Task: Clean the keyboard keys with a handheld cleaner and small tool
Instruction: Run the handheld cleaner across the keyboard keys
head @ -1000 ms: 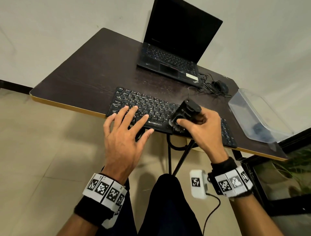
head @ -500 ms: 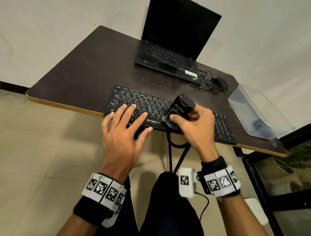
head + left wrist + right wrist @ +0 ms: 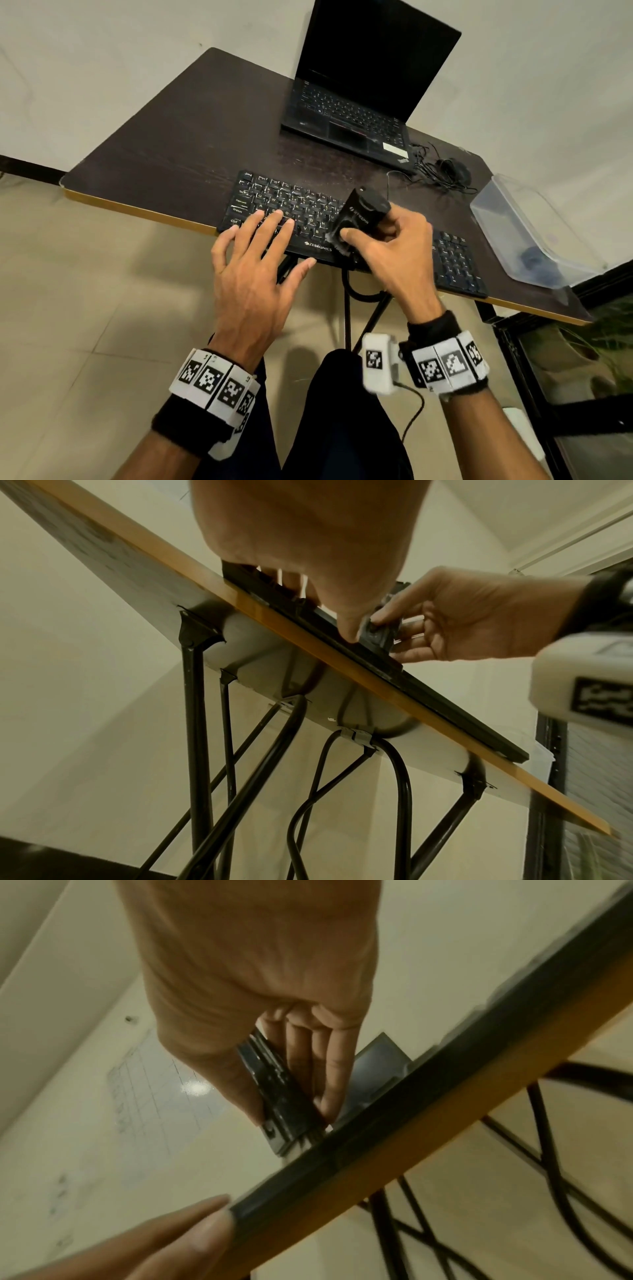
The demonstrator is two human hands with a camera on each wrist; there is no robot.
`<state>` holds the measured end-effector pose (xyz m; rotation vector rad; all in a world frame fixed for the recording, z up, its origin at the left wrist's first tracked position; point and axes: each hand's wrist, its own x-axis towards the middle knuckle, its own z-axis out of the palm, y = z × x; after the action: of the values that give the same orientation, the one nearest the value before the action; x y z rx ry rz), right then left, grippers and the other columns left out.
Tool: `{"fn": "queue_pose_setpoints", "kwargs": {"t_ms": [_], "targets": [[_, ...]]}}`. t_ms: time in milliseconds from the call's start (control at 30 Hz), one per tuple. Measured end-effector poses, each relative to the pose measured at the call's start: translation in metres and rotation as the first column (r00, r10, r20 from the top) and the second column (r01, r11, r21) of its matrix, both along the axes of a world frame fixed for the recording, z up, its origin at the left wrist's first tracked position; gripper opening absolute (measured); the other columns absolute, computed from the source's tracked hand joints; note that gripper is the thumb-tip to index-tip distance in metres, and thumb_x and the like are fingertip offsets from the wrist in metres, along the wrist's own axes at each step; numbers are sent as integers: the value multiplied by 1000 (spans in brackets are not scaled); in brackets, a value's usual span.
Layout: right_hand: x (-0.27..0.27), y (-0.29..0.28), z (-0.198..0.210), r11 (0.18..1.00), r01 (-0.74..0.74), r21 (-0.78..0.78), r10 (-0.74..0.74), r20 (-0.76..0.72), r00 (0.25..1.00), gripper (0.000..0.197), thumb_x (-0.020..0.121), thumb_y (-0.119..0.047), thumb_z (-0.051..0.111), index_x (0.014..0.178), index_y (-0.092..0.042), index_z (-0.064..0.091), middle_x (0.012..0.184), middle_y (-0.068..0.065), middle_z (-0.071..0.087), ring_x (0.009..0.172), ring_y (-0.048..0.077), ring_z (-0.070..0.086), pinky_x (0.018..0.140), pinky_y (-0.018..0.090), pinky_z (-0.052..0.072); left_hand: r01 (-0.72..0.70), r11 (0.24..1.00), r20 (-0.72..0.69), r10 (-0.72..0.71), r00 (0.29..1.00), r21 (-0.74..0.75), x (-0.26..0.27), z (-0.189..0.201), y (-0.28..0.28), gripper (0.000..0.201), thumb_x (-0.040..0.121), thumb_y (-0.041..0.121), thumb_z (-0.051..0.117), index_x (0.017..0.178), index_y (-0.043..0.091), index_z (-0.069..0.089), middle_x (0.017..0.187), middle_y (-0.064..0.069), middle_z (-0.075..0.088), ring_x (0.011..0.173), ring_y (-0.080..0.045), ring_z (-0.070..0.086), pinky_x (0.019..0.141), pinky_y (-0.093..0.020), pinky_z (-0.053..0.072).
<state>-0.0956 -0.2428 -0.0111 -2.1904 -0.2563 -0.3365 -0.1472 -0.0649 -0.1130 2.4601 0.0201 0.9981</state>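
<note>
A black keyboard lies along the near edge of the dark table. My right hand grips a black handheld cleaner, its lower end down on the keys near the keyboard's middle front. In the right wrist view the cleaner shows pale bristles touching the keyboard edge, thumb on one side and fingers on the other. My left hand lies flat with straight fingers on the left keys and its thumb at the front edge. The left wrist view shows the cleaner in the right hand.
An open black laptop stands at the back of the table, with a black mouse and tangled cable to its right. A clear plastic tub sits at the right end. Black folding legs run under the table.
My right hand has slid the cleaner leftward along the keyboard, closer to the left hand. The left hand stays spread on the left keys.
</note>
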Motion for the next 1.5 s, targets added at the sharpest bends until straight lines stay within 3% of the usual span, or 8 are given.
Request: {"fn": "queue_pose_setpoints", "kwargs": {"t_ms": [167, 267, 433, 600, 733, 867, 1167, 1500], "targets": [[0, -4, 9, 969, -221, -113, 220, -23, 975, 27, 81, -8, 89, 102, -23, 82, 92, -13, 82, 86, 4, 78, 81, 31, 65, -4, 1000, 3, 4, 1000, 2, 0, 1, 0, 55, 102, 54, 58, 141, 16, 65, 152, 0, 58, 147, -22, 47, 122, -46, 26], [18, -13, 18, 960, -151, -234, 169, 58, 984, 32, 79, -12, 89, 105, -29, 81, 91, -18, 79, 86, 2, 76, 83, 33, 65, -5, 1000, -5, 5, 1000, 1, -1, 1, 0, 55, 103, 54, 58, 141, 16, 65, 152, 0, 58, 147, -22, 47, 123, -45, 25], [9, -18, 14, 928, -336, -159, 340, -2, 940, 34, 80, -1, 90, 101, -25, 79, 89, -15, 79, 83, 0, 76, 77, 23, 61, -11, 1000, -9, 11, 1000, 6, -1, 0, 0, 54, 103, 54, 59, 141, 17, 65, 153, 0, 58, 148, -21, 46, 123, -46, 27], [20, -25, 5, 984, -145, -103, 154, 82, 985, 28, 80, -9, 91, 104, -21, 81, 95, -15, 80, 87, 2, 77, 82, 31, 65, -6, 1000, -16, 6, 1000, 9, -2, 1, -1, 54, 102, 54, 59, 140, 17, 66, 153, 0, 58, 148, -21, 46, 123, -46, 25], [5, -11, -2, 960, -272, -73, 276, 54, 960, 33, 81, -4, 90, 108, -21, 80, 97, -13, 81, 90, 4, 78, 84, 25, 62, -9, 1000, -25, 10, 1000, 17, -2, 0, -1, 54, 103, 54, 59, 141, 17, 65, 154, 1, 57, 149, -21, 45, 123, -46, 25], [18, -13, -4, 986, -160, -46, 163, 77, 984, 29, 82, -11, 90, 104, -26, 79, 96, -12, 81, 89, 8, 78, 84, 40, 66, -8, 1000, -32, 8, 999, 15, -2, 0, -1, 54, 103, 55, 59, 141, 17, 65, 154, 1, 57, 149, -21, 45, 123, -47, 26], [17, -13, -6, 985, -164, -47, 167, 71, 983, 28, 83, -10, 89, 109, -17, 81, 98, -9, 82, 92, 10, 79, 86, 43, 65, -8, 1000, -23, 8, 1000, 11, -2, 1, -1, 53, 103, 55, 59, 141, 18, 65, 154, 1, 56, 149, -20, 45, 123, -45, 27], [8, 4, -4, 952, -300, -67, 302, 37, 952, 28, 82, -8, 89, 108, -17, 82, 97, -8, 82, 90, 9, 79, 83, 31, 63, -13, 1000, -25, 14, 1000, 17, -1, 1, 1, 54, 102, 55, 59, 141, 17, 65, 154, 0, 57, 149, -21, 45, 122, -46, 28]]}}
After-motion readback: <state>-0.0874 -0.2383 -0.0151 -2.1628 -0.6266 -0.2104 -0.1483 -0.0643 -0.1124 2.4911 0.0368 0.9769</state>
